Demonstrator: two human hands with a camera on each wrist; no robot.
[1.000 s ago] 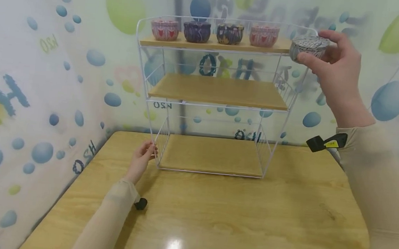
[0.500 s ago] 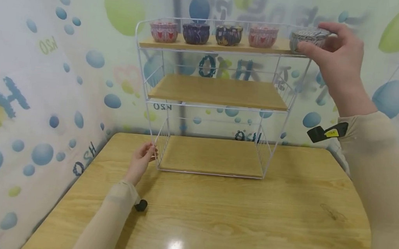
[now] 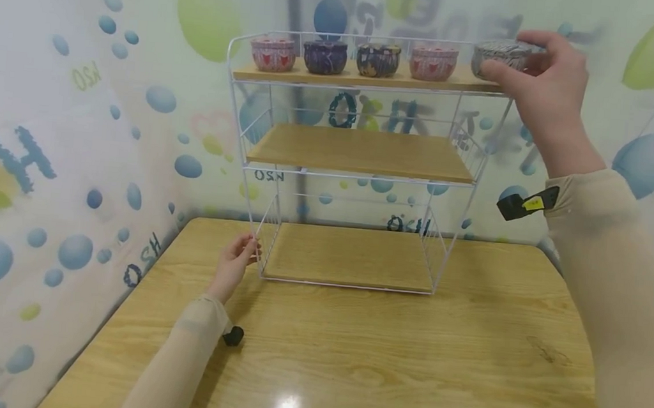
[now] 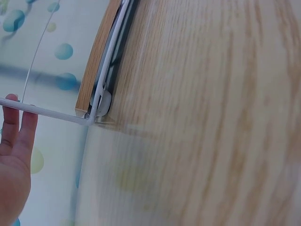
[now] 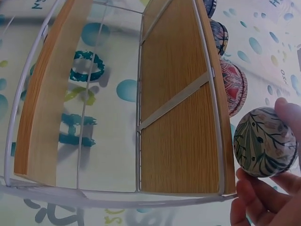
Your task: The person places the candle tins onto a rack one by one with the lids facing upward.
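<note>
My right hand (image 3: 557,97) grips a small round tin (image 3: 502,59) by its sides, thumb in front. The tin has a grey-white pattern with dark branches and leaves. It is at the right end of the top shelf (image 3: 360,78) of a white wire rack (image 3: 358,175); whether its base touches the board, I cannot tell. To its left, in a row, stand a pink tin (image 3: 433,64), a dark flowered tin (image 3: 378,61), a purple tin (image 3: 325,58) and another pink tin (image 3: 273,55). Low on the rack's left front post, my left hand (image 3: 234,261) holds the wire.
The rack stands on a wooden table (image 3: 395,363) against a wall (image 3: 192,91) printed with blue and green spots. Below the tins are a middle shelf (image 3: 360,152) and a bottom shelf (image 3: 351,257).
My right hand has brought the grey-white tin down and slightly left, from in front of the top shelf's right end to shelf level. The left hand stays on the post.
</note>
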